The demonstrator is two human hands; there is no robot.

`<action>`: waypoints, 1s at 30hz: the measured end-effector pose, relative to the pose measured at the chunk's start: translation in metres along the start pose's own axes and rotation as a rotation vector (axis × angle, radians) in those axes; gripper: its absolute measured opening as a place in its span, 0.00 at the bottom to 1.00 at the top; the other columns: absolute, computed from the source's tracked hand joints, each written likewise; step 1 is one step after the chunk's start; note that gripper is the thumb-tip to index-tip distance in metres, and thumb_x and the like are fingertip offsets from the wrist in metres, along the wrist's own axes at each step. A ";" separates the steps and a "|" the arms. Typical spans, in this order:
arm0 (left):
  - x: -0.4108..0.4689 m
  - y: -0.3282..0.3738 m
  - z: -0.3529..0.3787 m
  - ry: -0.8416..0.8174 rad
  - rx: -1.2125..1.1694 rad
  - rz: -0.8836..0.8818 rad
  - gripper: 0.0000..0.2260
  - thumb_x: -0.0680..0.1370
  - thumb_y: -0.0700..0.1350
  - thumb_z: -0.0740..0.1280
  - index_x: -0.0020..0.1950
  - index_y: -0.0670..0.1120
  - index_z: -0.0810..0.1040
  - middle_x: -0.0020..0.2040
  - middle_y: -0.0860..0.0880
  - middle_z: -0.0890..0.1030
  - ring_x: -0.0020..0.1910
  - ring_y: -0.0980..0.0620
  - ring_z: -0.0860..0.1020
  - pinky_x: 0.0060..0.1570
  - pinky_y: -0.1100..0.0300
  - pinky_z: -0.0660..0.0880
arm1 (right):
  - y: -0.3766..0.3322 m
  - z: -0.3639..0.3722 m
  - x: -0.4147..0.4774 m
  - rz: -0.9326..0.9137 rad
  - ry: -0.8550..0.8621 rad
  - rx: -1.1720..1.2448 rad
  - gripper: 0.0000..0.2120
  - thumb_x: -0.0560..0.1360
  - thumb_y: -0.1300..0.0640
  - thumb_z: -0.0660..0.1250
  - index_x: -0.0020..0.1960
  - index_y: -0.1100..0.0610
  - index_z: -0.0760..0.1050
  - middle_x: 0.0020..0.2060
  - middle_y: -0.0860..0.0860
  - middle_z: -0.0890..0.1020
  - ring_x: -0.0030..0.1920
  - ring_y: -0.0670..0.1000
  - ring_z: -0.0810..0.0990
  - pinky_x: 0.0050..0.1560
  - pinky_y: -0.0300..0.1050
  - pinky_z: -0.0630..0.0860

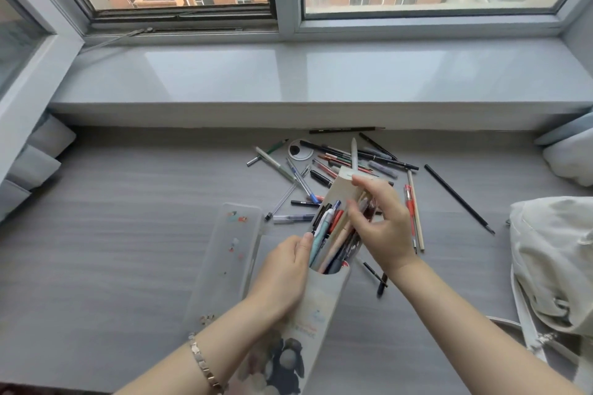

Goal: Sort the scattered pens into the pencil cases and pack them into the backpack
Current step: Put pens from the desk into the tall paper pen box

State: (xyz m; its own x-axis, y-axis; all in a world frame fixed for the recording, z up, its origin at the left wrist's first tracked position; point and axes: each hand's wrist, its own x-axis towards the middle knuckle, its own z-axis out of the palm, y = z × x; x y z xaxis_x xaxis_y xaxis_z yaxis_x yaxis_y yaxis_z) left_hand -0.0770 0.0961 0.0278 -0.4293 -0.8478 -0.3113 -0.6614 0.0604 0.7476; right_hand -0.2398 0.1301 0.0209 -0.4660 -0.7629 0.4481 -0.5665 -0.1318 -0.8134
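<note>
My left hand (284, 269) grips the side of a tall beige pencil case (317, 305) with a dark cartoon print, tilted away from me and stuffed with several pens (330, 234). My right hand (382, 228) rests on the case's open mouth, fingers closed around a pen among those inside, thumb on the raised flap (345, 186). A translucent frosted pencil case (224, 253) lies flat to the left. Several loose pens (340, 159) lie scattered on the grey desk beyond the case. A pale canvas backpack (555, 263) slumps at the right edge.
A grey wood-grain desk (112, 218) runs under a wide glossy windowsill (288, 74). A round cable grommet (300, 149) sits among the pens. A long black pencil (459, 199) lies toward the backpack. Pale cushions sit at the far left and right.
</note>
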 end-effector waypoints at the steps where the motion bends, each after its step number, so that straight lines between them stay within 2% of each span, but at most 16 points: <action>1: 0.001 0.001 0.000 -0.006 -0.002 -0.006 0.21 0.81 0.54 0.51 0.43 0.40 0.74 0.41 0.45 0.80 0.43 0.47 0.76 0.43 0.55 0.69 | 0.003 0.000 0.000 -0.038 -0.031 -0.020 0.14 0.72 0.63 0.63 0.57 0.63 0.76 0.47 0.49 0.78 0.51 0.36 0.74 0.55 0.35 0.72; 3: 0.004 0.002 0.000 -0.017 -0.010 -0.025 0.21 0.81 0.53 0.51 0.43 0.38 0.74 0.42 0.43 0.80 0.43 0.47 0.76 0.43 0.55 0.69 | 0.007 0.000 0.001 -0.084 -0.157 -0.075 0.14 0.73 0.62 0.61 0.58 0.61 0.76 0.46 0.47 0.78 0.49 0.35 0.73 0.51 0.40 0.75; 6: 0.005 0.002 -0.002 -0.010 0.020 -0.027 0.19 0.81 0.53 0.51 0.37 0.44 0.70 0.35 0.50 0.75 0.37 0.51 0.73 0.40 0.55 0.67 | 0.010 0.004 -0.001 -0.049 -0.322 -0.283 0.17 0.75 0.55 0.59 0.62 0.58 0.75 0.51 0.54 0.81 0.55 0.49 0.75 0.55 0.48 0.72; 9: 0.009 0.003 -0.005 0.006 0.047 -0.012 0.17 0.81 0.53 0.51 0.34 0.49 0.66 0.33 0.53 0.73 0.37 0.52 0.73 0.37 0.56 0.65 | 0.006 0.008 0.000 0.117 -0.379 -0.332 0.19 0.76 0.55 0.62 0.65 0.59 0.71 0.56 0.58 0.78 0.59 0.57 0.74 0.61 0.47 0.68; 12: 0.019 0.002 -0.008 0.018 0.031 -0.034 0.18 0.81 0.54 0.51 0.37 0.46 0.69 0.35 0.53 0.74 0.41 0.49 0.75 0.41 0.56 0.67 | 0.004 0.013 0.005 0.110 -0.434 -0.278 0.18 0.75 0.57 0.62 0.63 0.61 0.74 0.57 0.57 0.78 0.60 0.55 0.75 0.63 0.35 0.64; 13: 0.022 0.001 -0.008 0.023 0.027 -0.049 0.18 0.81 0.54 0.51 0.37 0.46 0.69 0.35 0.52 0.74 0.41 0.49 0.74 0.42 0.55 0.67 | 0.004 0.015 0.011 0.128 -0.461 -0.264 0.16 0.75 0.58 0.63 0.62 0.61 0.74 0.57 0.56 0.79 0.60 0.54 0.75 0.62 0.34 0.64; 14: 0.026 -0.002 -0.009 0.029 0.021 -0.071 0.18 0.81 0.53 0.51 0.36 0.47 0.68 0.35 0.52 0.74 0.41 0.48 0.74 0.42 0.55 0.67 | 0.004 0.017 0.018 0.121 -0.477 -0.267 0.15 0.76 0.60 0.63 0.61 0.62 0.75 0.56 0.56 0.79 0.59 0.54 0.76 0.63 0.37 0.66; 16: 0.035 -0.006 -0.014 0.070 -0.013 -0.121 0.18 0.81 0.52 0.51 0.34 0.47 0.66 0.34 0.51 0.73 0.42 0.46 0.73 0.43 0.54 0.66 | 0.003 0.024 0.036 0.012 -0.419 -0.261 0.12 0.75 0.62 0.62 0.56 0.63 0.77 0.50 0.56 0.82 0.54 0.53 0.78 0.59 0.44 0.72; 18: 0.046 -0.011 -0.023 0.162 -0.061 -0.178 0.19 0.81 0.52 0.51 0.33 0.47 0.66 0.34 0.49 0.72 0.43 0.45 0.73 0.44 0.53 0.67 | 0.004 0.037 0.057 -0.068 -0.249 -0.204 0.11 0.74 0.63 0.61 0.52 0.64 0.79 0.45 0.57 0.83 0.48 0.51 0.79 0.52 0.40 0.74; 19: 0.052 -0.012 -0.030 0.218 -0.082 -0.203 0.18 0.81 0.52 0.51 0.35 0.47 0.68 0.35 0.50 0.73 0.43 0.45 0.73 0.44 0.54 0.66 | 0.003 0.044 0.068 -0.011 -0.176 -0.174 0.10 0.75 0.63 0.60 0.51 0.64 0.78 0.44 0.56 0.83 0.46 0.49 0.78 0.50 0.39 0.74; 21: 0.062 -0.014 -0.045 0.323 -0.088 -0.234 0.18 0.82 0.51 0.50 0.39 0.44 0.70 0.34 0.51 0.71 0.42 0.46 0.71 0.40 0.56 0.62 | 0.008 0.061 0.087 0.247 -0.130 -0.159 0.10 0.75 0.63 0.60 0.54 0.60 0.77 0.46 0.54 0.82 0.46 0.49 0.77 0.50 0.42 0.74; 23: 0.070 -0.018 -0.060 0.393 -0.087 -0.253 0.19 0.82 0.51 0.49 0.39 0.43 0.70 0.34 0.51 0.70 0.42 0.45 0.70 0.41 0.57 0.61 | 0.017 0.081 0.096 0.452 -0.330 -0.318 0.11 0.75 0.60 0.61 0.57 0.58 0.73 0.48 0.55 0.81 0.49 0.54 0.78 0.50 0.46 0.73; 25: 0.077 -0.024 -0.072 0.422 -0.093 -0.273 0.19 0.82 0.52 0.49 0.40 0.42 0.70 0.36 0.49 0.72 0.42 0.45 0.70 0.42 0.57 0.62 | 0.022 0.102 0.096 0.475 -0.648 -0.578 0.15 0.74 0.59 0.62 0.61 0.59 0.67 0.51 0.58 0.79 0.52 0.59 0.77 0.46 0.47 0.72; 26: 0.079 -0.026 -0.075 0.420 -0.093 -0.282 0.19 0.82 0.52 0.49 0.41 0.42 0.71 0.36 0.48 0.72 0.42 0.45 0.70 0.42 0.57 0.62 | 0.023 0.108 0.092 0.460 -0.749 -0.686 0.17 0.74 0.60 0.62 0.62 0.60 0.64 0.52 0.59 0.78 0.53 0.60 0.77 0.42 0.47 0.71; 28: 0.084 -0.033 -0.080 0.406 -0.095 -0.287 0.19 0.82 0.53 0.49 0.40 0.42 0.70 0.35 0.48 0.72 0.41 0.45 0.70 0.40 0.56 0.63 | 0.025 0.119 0.085 0.436 -0.815 -0.762 0.18 0.73 0.67 0.58 0.62 0.62 0.62 0.52 0.61 0.77 0.51 0.62 0.77 0.38 0.47 0.67; 30: 0.087 -0.037 -0.083 0.391 -0.089 -0.289 0.19 0.81 0.53 0.49 0.36 0.44 0.68 0.34 0.49 0.72 0.38 0.46 0.70 0.37 0.55 0.63 | 0.030 0.121 0.083 0.446 -0.813 -0.719 0.18 0.72 0.70 0.56 0.61 0.61 0.63 0.51 0.62 0.77 0.50 0.62 0.77 0.39 0.48 0.68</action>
State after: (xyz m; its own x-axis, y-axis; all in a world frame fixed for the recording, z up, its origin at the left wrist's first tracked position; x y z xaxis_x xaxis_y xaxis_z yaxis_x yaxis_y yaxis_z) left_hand -0.0390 -0.0237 0.0214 0.0382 -0.9587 -0.2820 -0.6571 -0.2367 0.7157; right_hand -0.2131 -0.0139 -0.0107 -0.2966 -0.8652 -0.4042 -0.8374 0.4391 -0.3254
